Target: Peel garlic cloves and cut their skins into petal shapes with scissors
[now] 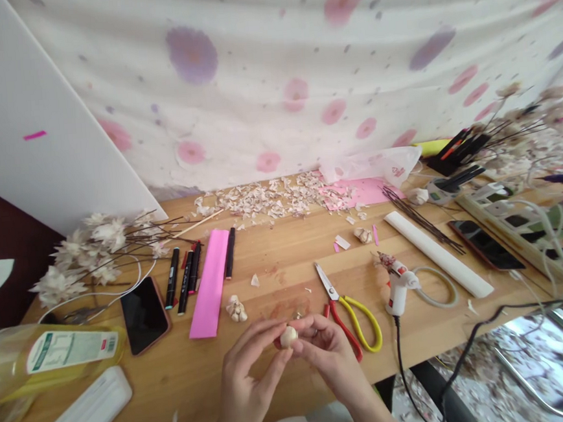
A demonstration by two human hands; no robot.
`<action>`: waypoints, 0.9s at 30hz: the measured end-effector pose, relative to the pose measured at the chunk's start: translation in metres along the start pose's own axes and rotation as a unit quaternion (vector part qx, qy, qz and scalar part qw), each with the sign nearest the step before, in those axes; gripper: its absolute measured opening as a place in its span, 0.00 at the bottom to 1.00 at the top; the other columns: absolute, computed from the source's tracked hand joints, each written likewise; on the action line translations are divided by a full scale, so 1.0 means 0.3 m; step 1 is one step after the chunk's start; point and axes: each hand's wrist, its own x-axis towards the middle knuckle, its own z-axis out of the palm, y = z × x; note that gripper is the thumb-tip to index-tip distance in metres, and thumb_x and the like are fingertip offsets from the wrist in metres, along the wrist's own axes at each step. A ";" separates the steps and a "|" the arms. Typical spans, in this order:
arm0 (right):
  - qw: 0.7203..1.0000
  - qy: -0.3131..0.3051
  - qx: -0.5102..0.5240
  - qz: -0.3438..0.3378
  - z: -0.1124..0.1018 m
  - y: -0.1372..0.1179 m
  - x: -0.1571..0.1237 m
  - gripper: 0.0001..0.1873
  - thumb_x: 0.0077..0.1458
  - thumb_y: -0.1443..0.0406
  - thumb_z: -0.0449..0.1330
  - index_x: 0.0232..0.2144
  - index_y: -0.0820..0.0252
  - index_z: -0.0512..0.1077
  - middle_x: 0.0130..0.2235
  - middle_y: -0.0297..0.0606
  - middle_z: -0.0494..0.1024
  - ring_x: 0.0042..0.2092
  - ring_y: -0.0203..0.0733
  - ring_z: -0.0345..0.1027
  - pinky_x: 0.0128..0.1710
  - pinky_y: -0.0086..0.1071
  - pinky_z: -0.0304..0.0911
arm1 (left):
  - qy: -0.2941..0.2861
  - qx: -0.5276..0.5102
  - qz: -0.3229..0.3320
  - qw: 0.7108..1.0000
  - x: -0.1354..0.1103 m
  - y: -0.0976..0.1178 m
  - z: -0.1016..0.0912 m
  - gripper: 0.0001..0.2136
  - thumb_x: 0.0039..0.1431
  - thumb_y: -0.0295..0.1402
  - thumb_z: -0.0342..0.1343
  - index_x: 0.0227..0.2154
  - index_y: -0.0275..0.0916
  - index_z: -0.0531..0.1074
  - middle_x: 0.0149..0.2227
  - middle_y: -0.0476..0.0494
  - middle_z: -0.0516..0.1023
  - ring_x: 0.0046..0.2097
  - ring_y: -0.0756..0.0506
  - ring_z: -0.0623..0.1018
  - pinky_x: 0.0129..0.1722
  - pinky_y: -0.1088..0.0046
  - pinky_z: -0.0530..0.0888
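My left hand (248,376) and my right hand (329,353) meet at the near edge of a wooden table (276,270). Together they pinch a small pale rounded piece (288,336), like a garlic clove or a bud of petals. Both hands have their fingers closed on it. A similar small pale cluster (236,309) lies on the table just left of my hands. Red and yellow scissors (348,310) lie right beside my right hand.
A white glue gun (397,283) with its cord, a pink paper strip (210,281), dark markers (182,280), two phones (144,313) (485,245), pale flower stems (94,248), a heap of peel scraps (265,199), a white tube (438,254) and a yellow bottle (54,356) lie around.
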 end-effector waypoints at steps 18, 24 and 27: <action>0.998 0.019 -0.058 -0.017 0.047 0.011 0.016 0.12 0.51 0.62 0.71 0.39 0.56 0.80 0.33 0.34 0.83 0.33 0.36 0.77 0.35 0.26 0.72 | -0.031 0.006 -0.035 0.999 -0.049 -0.056 -0.014 0.20 0.62 0.25 0.57 0.56 0.48 0.72 0.54 0.43 0.80 0.51 0.45 0.81 0.47 0.74 0.81; 0.994 0.012 -0.112 -0.012 0.056 -0.010 0.009 0.09 0.53 0.65 0.68 0.39 0.58 0.80 0.34 0.34 0.83 0.32 0.36 0.77 0.36 0.27 0.71 | -0.075 0.019 -0.016 0.997 -0.037 -0.074 -0.050 0.19 0.61 0.26 0.59 0.55 0.48 0.74 0.52 0.42 0.80 0.48 0.44 0.82 0.42 0.72 0.83; 0.991 0.026 -0.131 -0.007 0.053 0.002 0.007 0.10 0.54 0.66 0.66 0.40 0.58 0.79 0.34 0.35 0.83 0.35 0.38 0.78 0.36 0.28 0.70 | -0.080 0.030 -0.004 0.996 -0.019 -0.073 -0.054 0.16 0.62 0.25 0.58 0.51 0.46 0.76 0.49 0.42 0.82 0.47 0.44 0.82 0.42 0.72 0.83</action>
